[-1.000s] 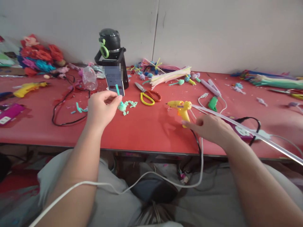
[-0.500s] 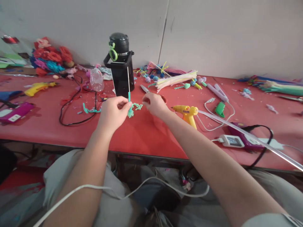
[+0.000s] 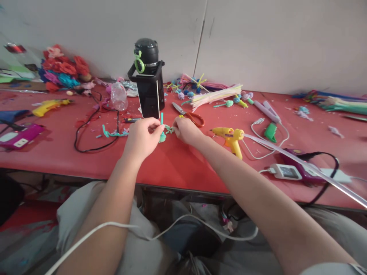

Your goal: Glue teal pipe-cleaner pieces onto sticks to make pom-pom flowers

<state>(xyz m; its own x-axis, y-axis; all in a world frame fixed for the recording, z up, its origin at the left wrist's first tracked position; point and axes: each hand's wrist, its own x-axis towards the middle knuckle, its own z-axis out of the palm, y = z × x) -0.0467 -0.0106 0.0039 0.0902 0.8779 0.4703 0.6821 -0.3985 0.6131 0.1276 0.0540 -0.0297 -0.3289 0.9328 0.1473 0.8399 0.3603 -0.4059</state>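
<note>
My left hand [image 3: 145, 137] is closed in a pinch on a teal pipe cleaner [image 3: 162, 117], whose short end stands upright above the fingertips. Just below those fingers shows a fuzzy green clump [image 3: 162, 137]; whether it is joined to the pipe cleaner I cannot tell. My right hand [image 3: 186, 130] is beside it, thumb and fingers pressed together at several small pale green pieces [image 3: 169, 130] on the red table. What its fingertips hold is hidden. Behind the right hand lie scissors [image 3: 195, 118] with orange handles, and a small yellow bit [image 3: 181, 116] touches or sits near its knuckles.
A black bottle [image 3: 146, 53] stands behind my hands with a phone [image 3: 148, 97] leaning on it. A yellow glue gun [image 3: 229, 137] lies to the right, near a purple power strip [image 3: 304, 172]. Pipe cleaner bundles [image 3: 216, 96] lie at the back. A white cable crosses my lap.
My hands have come closer together, the right one lower and nearer the green pieces. The left hand has shifted slightly right with the teal pipe cleaner. More of the scissors shows.
</note>
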